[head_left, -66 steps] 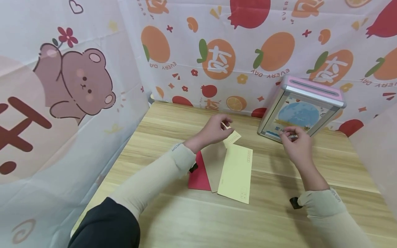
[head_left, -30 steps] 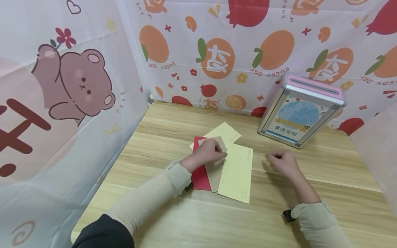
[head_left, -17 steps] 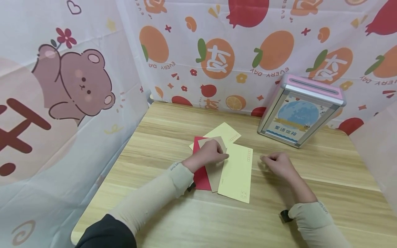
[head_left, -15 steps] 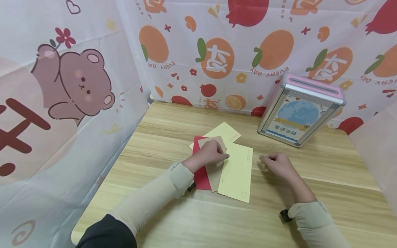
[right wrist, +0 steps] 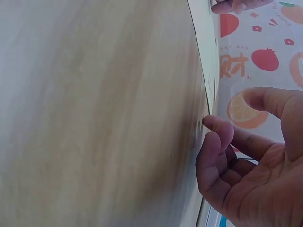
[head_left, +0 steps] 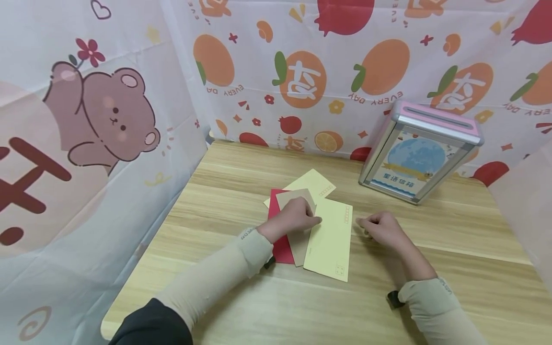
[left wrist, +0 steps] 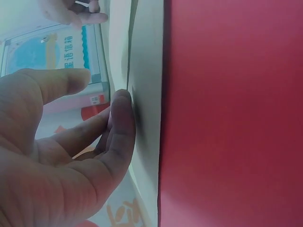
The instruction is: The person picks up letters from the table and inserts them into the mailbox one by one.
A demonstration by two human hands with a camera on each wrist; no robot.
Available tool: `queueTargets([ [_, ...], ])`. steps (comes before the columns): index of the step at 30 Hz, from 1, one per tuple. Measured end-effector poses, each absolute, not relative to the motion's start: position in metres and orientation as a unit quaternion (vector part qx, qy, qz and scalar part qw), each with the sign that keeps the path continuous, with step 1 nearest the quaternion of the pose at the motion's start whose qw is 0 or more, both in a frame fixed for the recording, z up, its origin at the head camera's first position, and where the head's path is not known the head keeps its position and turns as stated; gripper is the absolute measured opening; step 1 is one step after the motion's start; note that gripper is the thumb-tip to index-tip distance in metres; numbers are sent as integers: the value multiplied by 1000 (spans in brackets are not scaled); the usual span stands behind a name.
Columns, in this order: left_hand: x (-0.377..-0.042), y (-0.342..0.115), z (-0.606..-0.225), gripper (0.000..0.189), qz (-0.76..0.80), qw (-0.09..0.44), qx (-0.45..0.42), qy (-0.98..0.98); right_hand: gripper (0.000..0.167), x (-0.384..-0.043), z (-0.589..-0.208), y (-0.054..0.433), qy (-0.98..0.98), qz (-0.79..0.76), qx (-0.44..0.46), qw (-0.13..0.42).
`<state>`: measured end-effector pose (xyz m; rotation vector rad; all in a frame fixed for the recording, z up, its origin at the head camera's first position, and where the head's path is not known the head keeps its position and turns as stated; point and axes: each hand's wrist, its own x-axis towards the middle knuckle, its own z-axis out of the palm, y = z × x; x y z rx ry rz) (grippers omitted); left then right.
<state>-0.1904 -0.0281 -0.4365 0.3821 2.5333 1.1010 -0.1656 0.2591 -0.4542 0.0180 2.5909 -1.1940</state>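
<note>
Above the fanned envelopes, my left hand (head_left: 295, 216) has loosely bent fingers and its thumb apart, with nothing held. In the left wrist view, the fingertips (left wrist: 122, 101) lie close to or on the brown envelope (head_left: 298, 247); contact is hard to tell. A red envelope (head_left: 282, 251) lies partly under the brown one, and a yellow envelope (head_left: 329, 244) is at the right. Another yellow envelope (head_left: 311, 179) lies behind them. My right hand (head_left: 384, 227) is low over the table just right of the front yellow envelope, fingers bent, thumb apart, holding nothing.
A silver-framed letter box (head_left: 414, 158) with a pink slotted top stands at the back right. The wooden table (head_left: 241, 306) meets a fruit-print cloth (head_left: 258, 110) behind and a bear-print cloth (head_left: 116, 191) at the left.
From near the box, my right hand has come down and left to beside the front yellow envelope. My left hand moved back from the rear yellow envelope to above the brown one.
</note>
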Motion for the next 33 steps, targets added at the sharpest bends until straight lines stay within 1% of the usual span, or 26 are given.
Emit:
queueTargets([
  [4, -189, -26, -438, 53, 391, 170, 136, 895, 44, -165, -455, 257, 900, -410, 9, 145],
  [9, -188, -24, -439, 53, 394, 171, 134, 893, 44, -164, -456, 254, 901, -408, 17, 146],
  [13, -187, -22, -439, 56, 397, 176, 134, 891, 44, -163, -455, 251, 898, -413, 19, 150],
  [20, -188, -18, -441, 61, 393, 168, 138, 893, 45, -164, -457, 248, 894, -423, 12, 147],
  [26, -188, -15, -442, 61, 392, 171, 132, 894, 41, -164, -457, 246, 893, -426, -2, 144],
  [33, -188, -14, -442, 60, 412, 166, 123, 888, 36, -165, -457, 242, 890, -433, 5, 144],
])
